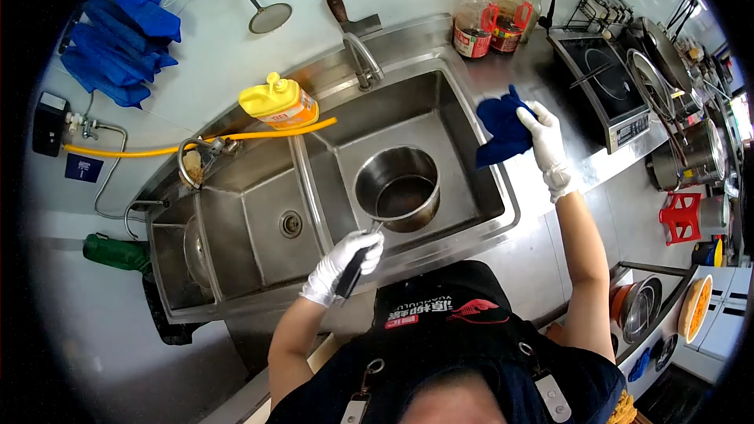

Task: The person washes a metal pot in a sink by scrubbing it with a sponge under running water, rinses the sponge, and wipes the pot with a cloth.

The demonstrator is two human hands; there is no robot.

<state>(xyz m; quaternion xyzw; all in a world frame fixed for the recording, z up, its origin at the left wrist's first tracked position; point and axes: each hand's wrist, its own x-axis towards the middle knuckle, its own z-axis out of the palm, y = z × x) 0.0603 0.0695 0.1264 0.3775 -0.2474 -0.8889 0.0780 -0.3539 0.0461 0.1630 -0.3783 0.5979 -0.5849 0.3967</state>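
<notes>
In a white glove, my left hand [343, 267] is closed round the black handle of a steel saucepan [424, 208]. The pan is over the right basin of the steel sink [314, 212], its mouth facing up; its inside looks dark and I cannot tell whether liquid is in it. My right hand [545, 141], also gloved in white, grips a dark blue cloth [503, 127] above the counter at the sink's right edge. The faucet [363, 63] rises behind the right basin.
A yellow jug [280, 102] and yellow hose [259, 134] lie along the sink's back. Sauce bottles [475, 20] stand at the back right beside an induction cooker [605, 86]. Blue cloths [126, 31], a strainer [271, 18] and a cleaver [357, 23] are at the wall.
</notes>
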